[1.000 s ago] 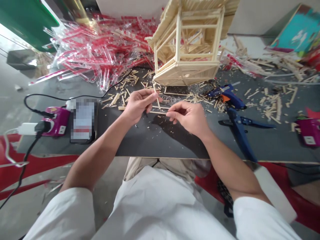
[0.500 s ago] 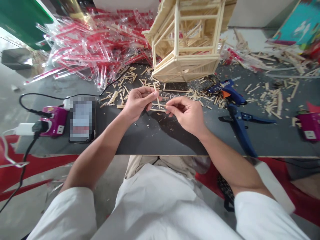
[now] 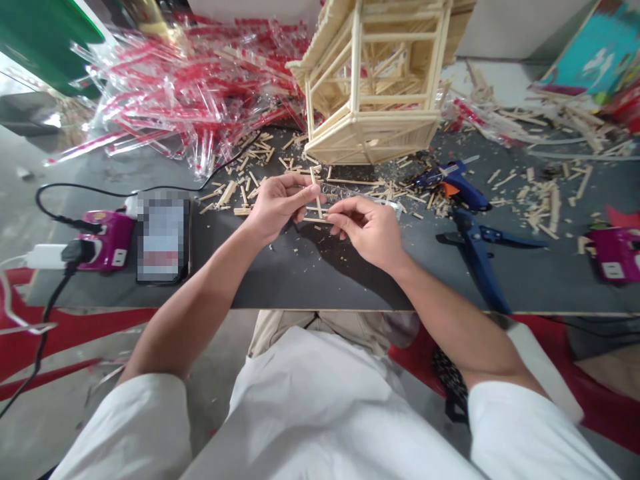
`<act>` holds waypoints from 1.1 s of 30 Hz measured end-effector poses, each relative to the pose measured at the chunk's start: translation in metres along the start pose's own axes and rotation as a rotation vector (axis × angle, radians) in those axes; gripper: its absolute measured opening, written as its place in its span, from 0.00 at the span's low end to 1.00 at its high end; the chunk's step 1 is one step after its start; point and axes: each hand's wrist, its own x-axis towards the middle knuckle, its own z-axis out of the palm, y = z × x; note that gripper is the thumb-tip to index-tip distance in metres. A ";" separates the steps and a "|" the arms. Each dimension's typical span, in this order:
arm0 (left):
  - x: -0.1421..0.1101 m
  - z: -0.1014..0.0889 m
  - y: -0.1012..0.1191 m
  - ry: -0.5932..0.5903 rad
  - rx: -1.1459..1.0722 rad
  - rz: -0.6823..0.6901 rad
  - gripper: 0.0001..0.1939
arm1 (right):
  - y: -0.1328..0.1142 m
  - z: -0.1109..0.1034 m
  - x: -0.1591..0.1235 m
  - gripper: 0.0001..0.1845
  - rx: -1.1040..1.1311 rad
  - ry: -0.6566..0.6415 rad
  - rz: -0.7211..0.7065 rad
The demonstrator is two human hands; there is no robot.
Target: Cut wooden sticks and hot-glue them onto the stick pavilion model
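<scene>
My left hand (image 3: 273, 210) is closed, pinching a short thin wooden stick (image 3: 319, 208) between thumb and fingers. The stick stands nearly upright, leaning slightly. My right hand (image 3: 370, 230) has its thumb and fingertips pressed together close to the stick's lower end. Whatever sits between those fingertips is too small to make out. Just beyond both hands rises a house-like frame of wooden sticks (image 3: 356, 60). Longer sticks (image 3: 313, 220) and cut bits lie on the dark table (image 3: 300, 283) under and around the hands.
At the right lie a blue glue gun (image 3: 457, 183) and a blue-handled cutter (image 3: 477, 257). A phone (image 3: 161, 237) and a purple power socket (image 3: 107, 240) with cables are on the left. Red-and-clear plastic wrappers (image 3: 200, 93) are heaped at the back left. Wood scraps (image 3: 545, 200) litter the right side.
My right hand has shifted slightly left, nearer the stick's lower end. My left hand still holds the stick in almost the same place.
</scene>
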 end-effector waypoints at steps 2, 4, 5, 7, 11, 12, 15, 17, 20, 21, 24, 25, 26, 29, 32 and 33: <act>0.000 0.000 0.001 -0.002 0.000 0.000 0.23 | 0.000 -0.001 0.000 0.21 0.002 -0.013 -0.007; 0.000 0.001 0.001 -0.004 -0.008 0.001 0.23 | 0.000 -0.002 0.000 0.21 -0.004 -0.012 -0.008; 0.000 0.001 0.001 -0.005 -0.010 0.001 0.23 | 0.000 -0.002 0.000 0.21 -0.010 -0.008 -0.005; 0.000 0.000 0.001 -0.010 -0.006 -0.003 0.23 | 0.000 -0.003 0.000 0.22 -0.026 -0.012 -0.003; 0.000 0.000 -0.001 -0.018 0.010 -0.004 0.22 | 0.001 -0.003 0.000 0.23 -0.054 -0.041 -0.007; 0.000 0.000 -0.001 -0.019 0.010 -0.003 0.21 | 0.000 -0.003 0.000 0.22 -0.058 -0.043 -0.006; -0.001 0.000 0.000 -0.027 0.007 0.001 0.22 | -0.001 -0.003 0.001 0.21 -0.055 -0.045 -0.009; -0.001 0.001 0.001 -0.033 0.006 0.002 0.22 | -0.001 -0.003 0.001 0.21 -0.047 -0.049 -0.003; -0.001 0.000 0.001 -0.039 0.005 -0.003 0.23 | -0.001 -0.003 0.001 0.22 -0.060 -0.057 0.011; -0.001 0.000 0.001 -0.041 0.006 -0.005 0.23 | -0.001 -0.003 0.001 0.22 -0.067 -0.059 0.012; -0.001 -0.001 -0.001 -0.044 0.012 -0.002 0.23 | 0.000 -0.003 0.000 0.20 -0.078 -0.067 -0.005; -0.001 -0.001 -0.001 -0.047 0.015 0.001 0.23 | 0.001 -0.003 0.000 0.19 -0.080 -0.069 -0.014; 0.000 -0.001 -0.002 -0.049 0.018 0.003 0.22 | 0.001 -0.003 0.000 0.19 -0.078 -0.070 -0.025; -0.001 -0.002 -0.002 -0.056 0.019 0.009 0.22 | -0.001 -0.005 -0.001 0.21 -0.041 -0.081 -0.039; -0.001 -0.002 -0.002 -0.063 0.006 0.017 0.22 | -0.005 -0.010 -0.001 0.25 -0.017 -0.060 -0.032; -0.001 -0.002 -0.002 -0.068 0.001 0.021 0.22 | -0.006 -0.012 -0.001 0.24 -0.031 -0.047 -0.027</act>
